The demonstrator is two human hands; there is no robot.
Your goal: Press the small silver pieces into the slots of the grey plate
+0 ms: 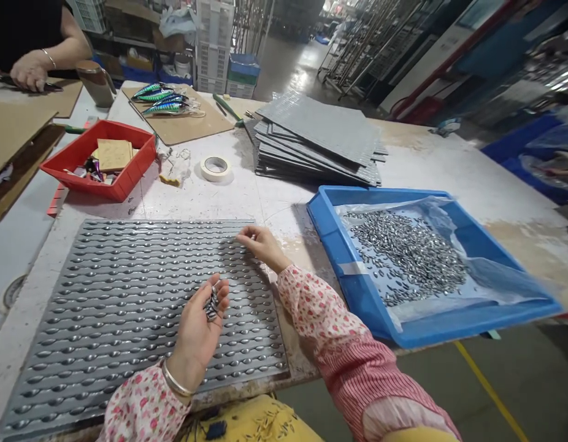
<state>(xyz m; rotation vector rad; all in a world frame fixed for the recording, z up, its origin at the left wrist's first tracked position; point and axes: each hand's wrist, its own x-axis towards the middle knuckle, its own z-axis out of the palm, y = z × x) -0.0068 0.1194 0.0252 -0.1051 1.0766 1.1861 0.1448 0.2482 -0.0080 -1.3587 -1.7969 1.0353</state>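
Observation:
A grey grooved board (278, 363) lies flat on the table before me, with rows of small shiny spindle-shaped metal pieces (88, 276) along its grooves. My left hand (196, 337) is palm up over the board's middle, its fingers curled around a small cluster of metal pieces (212, 305). At the board's upper right, my right hand (264, 247) has thumb and fingers pinched together close to the surface. Whatever is between those fingertips is too small to make out. To the right sits a blue tray (330, 258), lined with clear plastic and holding a loose heap of similar pieces (413, 252).
Behind the board are a red bin (127, 181) with paper scraps, a tape roll (214, 167) and a stack of grey boards (318, 132). Painted fishing lures (162, 101) lie on brown cardboard (187, 129). A co-worker's hand (30, 70) rests at the far left.

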